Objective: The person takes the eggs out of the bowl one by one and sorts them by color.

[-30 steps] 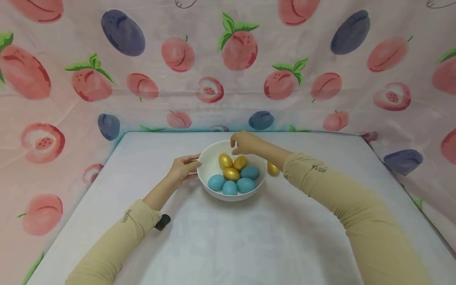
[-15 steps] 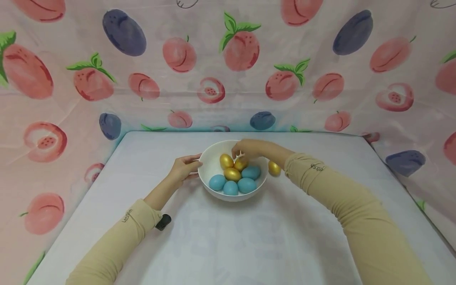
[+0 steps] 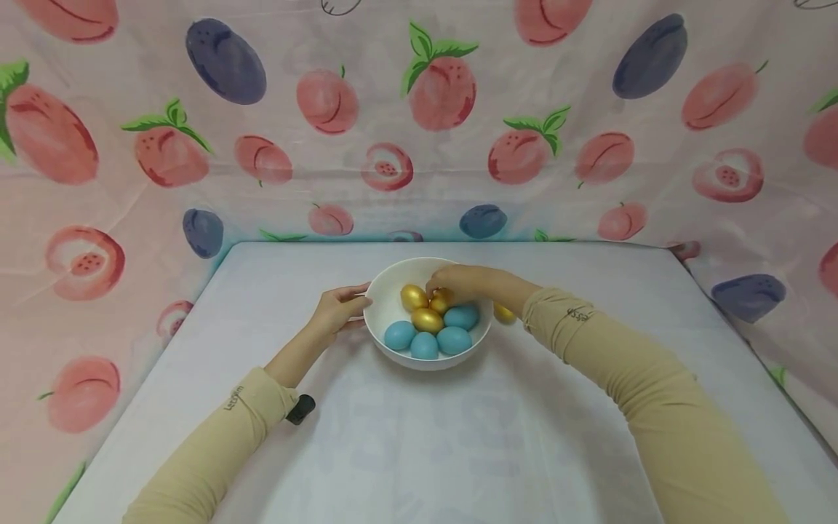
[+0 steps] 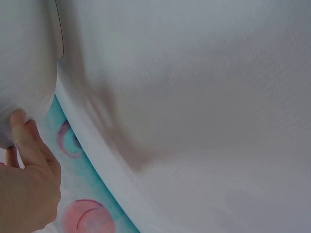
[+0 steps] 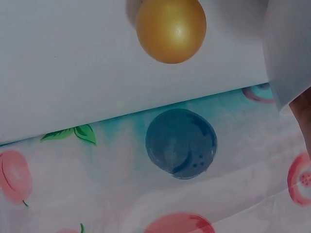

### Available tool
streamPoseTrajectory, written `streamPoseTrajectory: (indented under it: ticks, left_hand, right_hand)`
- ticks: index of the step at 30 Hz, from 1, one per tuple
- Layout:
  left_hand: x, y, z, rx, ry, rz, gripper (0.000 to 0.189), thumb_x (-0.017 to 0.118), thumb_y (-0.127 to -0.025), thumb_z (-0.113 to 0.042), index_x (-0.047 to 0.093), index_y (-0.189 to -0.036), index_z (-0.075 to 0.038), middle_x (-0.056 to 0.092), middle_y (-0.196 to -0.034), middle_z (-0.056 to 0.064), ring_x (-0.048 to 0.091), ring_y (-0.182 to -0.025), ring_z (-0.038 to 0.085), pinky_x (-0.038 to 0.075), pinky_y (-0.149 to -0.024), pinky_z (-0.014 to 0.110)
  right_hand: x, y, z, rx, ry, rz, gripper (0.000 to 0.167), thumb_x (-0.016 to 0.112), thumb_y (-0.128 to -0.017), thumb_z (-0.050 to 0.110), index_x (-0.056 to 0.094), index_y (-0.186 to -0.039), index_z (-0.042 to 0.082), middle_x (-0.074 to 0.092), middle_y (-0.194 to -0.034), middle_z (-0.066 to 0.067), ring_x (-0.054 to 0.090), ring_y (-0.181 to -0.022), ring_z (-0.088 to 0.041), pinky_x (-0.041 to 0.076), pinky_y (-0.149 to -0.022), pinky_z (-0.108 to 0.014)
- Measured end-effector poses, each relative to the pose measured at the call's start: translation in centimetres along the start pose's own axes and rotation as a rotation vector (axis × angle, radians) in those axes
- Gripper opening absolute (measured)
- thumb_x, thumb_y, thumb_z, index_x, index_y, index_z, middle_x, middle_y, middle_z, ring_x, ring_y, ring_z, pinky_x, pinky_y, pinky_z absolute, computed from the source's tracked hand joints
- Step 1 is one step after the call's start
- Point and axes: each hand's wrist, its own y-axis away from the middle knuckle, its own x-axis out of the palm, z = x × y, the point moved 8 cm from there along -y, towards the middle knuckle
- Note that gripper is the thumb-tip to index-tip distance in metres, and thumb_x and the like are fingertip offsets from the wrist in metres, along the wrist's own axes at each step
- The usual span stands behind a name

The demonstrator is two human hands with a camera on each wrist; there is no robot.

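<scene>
A white bowl [image 3: 385,306] stands on the table with several golden and blue eggs inside. My left hand [image 3: 337,309] holds its left side, thumb near the rim and fingers against the outer wall, as the left wrist view shows too. My right hand [image 3: 461,282] reaches over the far right rim, fingers curled down round a golden egg [image 3: 440,302] that it partly covers. Two more golden eggs, one at the left [image 3: 413,298] and one in the middle [image 3: 428,321], and blue eggs [image 3: 454,340] lie close by. In the right wrist view only an edge of that hand shows.
Outside the bowl, right of it, another golden egg [image 5: 171,31] lies on the white table [image 3: 419,451], partly behind the right wrist in the head view. A small black object [image 3: 301,409] shows by the left cuff. A fruit-patterned cloth [image 3: 393,94] hangs behind.
My right hand has come down from above the bowl's far rim onto a golden egg inside. The left hand and the bowl have stayed in place.
</scene>
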Motion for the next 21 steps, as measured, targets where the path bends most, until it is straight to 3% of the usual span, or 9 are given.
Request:
streamPoseTrajectory:
  ticks: [6, 13, 21]
  left_hand:
    - [-0.08, -0.09, -0.06, -0.008, 0.002, -0.007, 0.047, 0.06, -0.089, -0.009, 0.051, -0.136, -0.01, 0.055, -0.132, 0.019, 0.064, -0.074, 0.003, 0.06, -0.074, 0.024]
    - [-0.02, -0.25, -0.01, -0.013, 0.014, -0.001, 0.047, 0.061, -0.089, -0.008, 0.051, -0.135, -0.009, 0.056, -0.129, 0.017, 0.063, -0.073, 0.003, 0.06, -0.075, 0.025]
    - [-0.07, -0.13, 0.01, -0.003, 0.006, 0.012, 0.047, 0.06, -0.089, -0.008, 0.051, -0.136, -0.008, 0.056, -0.129, 0.018, 0.063, -0.073, 0.003, 0.06, -0.073, 0.023]
  right_hand:
    - [0.12, -0.05, 0.03, -0.022, -0.006, 0.012, 0.027, 0.062, -0.088, 0.005, 0.064, -0.114, 0.008, 0.064, -0.112, -0.008, 0.053, -0.103, -0.022, 0.045, -0.103, -0.034]
    - [-0.02, 0.19, 0.32, -0.046, 0.005, 0.008, 0.026, 0.064, -0.086, 0.006, 0.063, -0.113, 0.007, 0.062, -0.107, -0.011, 0.053, -0.1, -0.024, 0.047, -0.099, -0.036]
    - [0.19, 0.31, -0.09, 0.019, 0.006, 0.018, 0.031, 0.063, -0.087, 0.005, 0.063, -0.117, 0.011, 0.054, -0.104, -0.009, 0.049, -0.095, -0.021, 0.049, -0.094, -0.032]
